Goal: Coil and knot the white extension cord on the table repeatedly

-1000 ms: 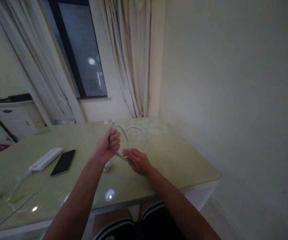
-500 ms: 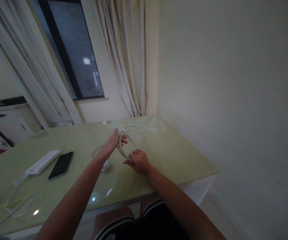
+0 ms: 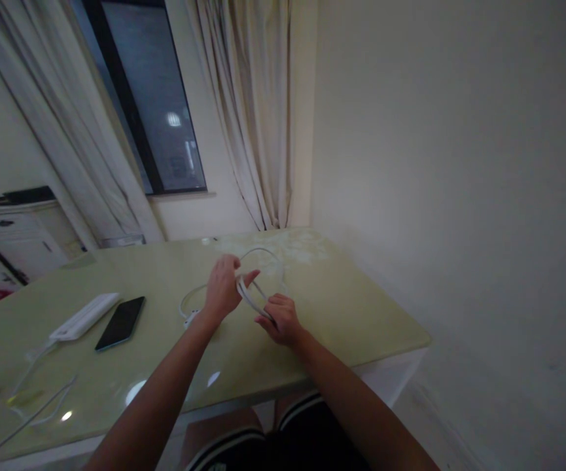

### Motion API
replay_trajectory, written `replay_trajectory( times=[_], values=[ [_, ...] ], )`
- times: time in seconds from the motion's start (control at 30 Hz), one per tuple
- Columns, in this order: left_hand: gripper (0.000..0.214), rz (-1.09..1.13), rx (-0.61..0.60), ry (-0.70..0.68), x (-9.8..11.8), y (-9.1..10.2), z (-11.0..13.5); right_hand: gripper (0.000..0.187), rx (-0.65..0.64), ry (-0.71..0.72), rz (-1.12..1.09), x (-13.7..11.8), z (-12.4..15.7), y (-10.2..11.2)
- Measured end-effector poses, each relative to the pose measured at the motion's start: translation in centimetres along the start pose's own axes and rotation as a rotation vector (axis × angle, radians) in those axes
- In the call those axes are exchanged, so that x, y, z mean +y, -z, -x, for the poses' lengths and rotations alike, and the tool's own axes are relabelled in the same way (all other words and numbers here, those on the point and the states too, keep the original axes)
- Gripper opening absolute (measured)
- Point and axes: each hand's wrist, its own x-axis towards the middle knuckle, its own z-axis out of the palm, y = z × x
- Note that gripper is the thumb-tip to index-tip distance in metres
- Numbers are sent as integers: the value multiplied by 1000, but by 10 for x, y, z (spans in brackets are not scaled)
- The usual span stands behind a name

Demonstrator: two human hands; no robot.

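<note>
A white cable [image 3: 249, 299] is gathered in loops between my two hands above the table. My left hand [image 3: 224, 288] is turned with its back up, fingers curled at the far end of the loops. My right hand [image 3: 281, 319] grips the near end of the loops in a closed fist. One loose stretch of the cable arcs out over the tabletop behind my hands. On the table by my left wrist lies a white plug-like block [image 3: 192, 318], partly covered by the wrist, with cable curving near it.
A black phone [image 3: 120, 323] and a white power strip [image 3: 85, 316] lie on the glossy greenish table [image 3: 351, 314] to the left. A thin cord [image 3: 27, 418] crosses the front left corner. A wall [image 3: 434, 196] borders the right side.
My left hand has rolled over, its spread fingers now curled at the cable loops. The loops look narrower. My right hand has shifted slightly right, still gripping.
</note>
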Motion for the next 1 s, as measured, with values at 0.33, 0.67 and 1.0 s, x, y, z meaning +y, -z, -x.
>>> replay_trajectory(
  times=[0.33,0.67,1.0],
  values=[
    [54,419,-81,420,-2,3,-1,28,120,-212,-189,-10,-11,5],
    [45,743,-57,730,-25,8,-7,49,-51,-365,-234,-5,-9,-5],
    [41,452,-61,601,-26,-41,14,44,-94,39,-125,-25,1,-19]
  ],
)
